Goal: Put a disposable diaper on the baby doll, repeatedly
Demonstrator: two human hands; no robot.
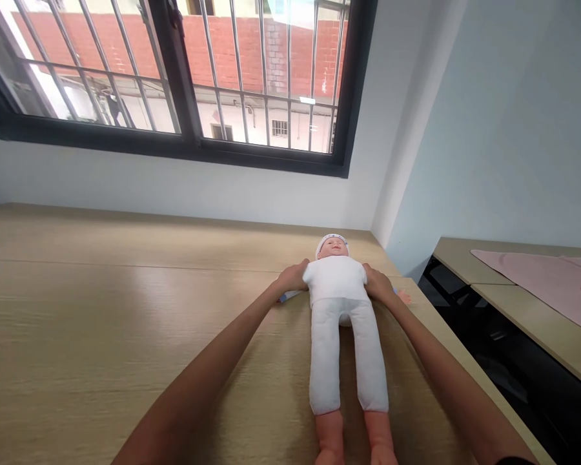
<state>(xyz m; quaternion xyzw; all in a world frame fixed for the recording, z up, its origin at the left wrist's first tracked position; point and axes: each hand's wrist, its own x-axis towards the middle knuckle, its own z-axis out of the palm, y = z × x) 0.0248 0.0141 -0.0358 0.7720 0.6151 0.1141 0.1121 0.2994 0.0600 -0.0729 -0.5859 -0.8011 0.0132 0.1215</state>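
A baby doll (336,281) lies on its back on a light wooden table (101,323), its head away from me. It wears a white cap, a white shirt and white trousers, with pink feet near the bottom of the view. My left hand (293,276) is curled over the doll's shoulder and upper arm, and my right hand (377,285) grips the other side the same way. The doll's small pink hand (404,296) shows beyond my right hand. A narrow blue strip (283,297) peeks out under my left hand; what it is, I cannot tell.
The table's right edge runs close beside the doll, dropping to a dark gap (484,349). Beyond it stands a second wooden table (537,332) with a pink cloth (547,281). A wall and a barred window (188,145) stand behind the table.
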